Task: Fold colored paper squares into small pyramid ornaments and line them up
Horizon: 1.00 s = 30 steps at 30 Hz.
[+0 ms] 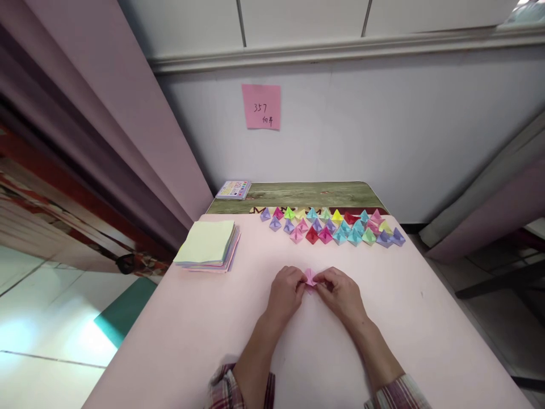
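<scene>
Between my two hands, over the middle of the table, is a small pink folded paper piece (309,278). The fingers of my left hand (286,289) pinch its left side. On its right side, the thumb and fingers of my right hand (343,291) grip it the same way. My fingertips hide its outer edges. Beyond my hands stand several small folded paper pieces (326,234) in rows, in purple, red, blue, green, yellow and pink. A stack of square coloured paper sheets (207,242) lies to the left, a pale yellow sheet on top.
The table (179,341) has a pale pink cover, with a green wood-look strip (298,193) at its far end. A printed packet (234,190) lies at the far left corner. A pink note (261,107) hangs on the wall behind. A curtain (140,113) hangs at the left.
</scene>
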### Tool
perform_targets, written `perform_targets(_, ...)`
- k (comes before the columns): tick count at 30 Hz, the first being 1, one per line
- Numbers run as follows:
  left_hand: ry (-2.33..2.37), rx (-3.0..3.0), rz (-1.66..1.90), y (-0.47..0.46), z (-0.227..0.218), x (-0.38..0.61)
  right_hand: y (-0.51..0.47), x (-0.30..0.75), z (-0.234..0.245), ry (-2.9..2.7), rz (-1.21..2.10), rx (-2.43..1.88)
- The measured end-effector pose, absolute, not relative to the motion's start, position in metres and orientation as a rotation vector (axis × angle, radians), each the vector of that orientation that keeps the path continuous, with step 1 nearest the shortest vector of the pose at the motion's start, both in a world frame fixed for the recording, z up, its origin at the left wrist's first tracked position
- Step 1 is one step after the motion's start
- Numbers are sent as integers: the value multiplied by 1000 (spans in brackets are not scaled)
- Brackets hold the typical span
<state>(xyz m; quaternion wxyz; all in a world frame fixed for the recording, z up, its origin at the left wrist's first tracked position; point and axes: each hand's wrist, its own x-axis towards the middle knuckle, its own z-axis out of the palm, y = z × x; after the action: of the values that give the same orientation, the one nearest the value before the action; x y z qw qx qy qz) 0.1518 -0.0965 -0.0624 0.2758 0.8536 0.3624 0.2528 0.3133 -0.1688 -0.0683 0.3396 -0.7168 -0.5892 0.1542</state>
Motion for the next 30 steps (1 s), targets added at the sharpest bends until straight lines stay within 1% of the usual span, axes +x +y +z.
perform_targets(5, 919, 2274, 708, -95, -63, 151, -169, 314, -67, -1537, 412, -1870)
perform_targets(11, 888, 2294, 695, -95, -61, 150, -168, 314, -63, -1732, 406, -1824)
perform_targets(18, 1010, 2336, 713, -98, -60, 152, -168, 313, -65, -1719, 394, -1848)
perform_targets(30, 952, 2439, 667, -101, -60, 154, -168, 312, -65, -1714, 366, -1845)
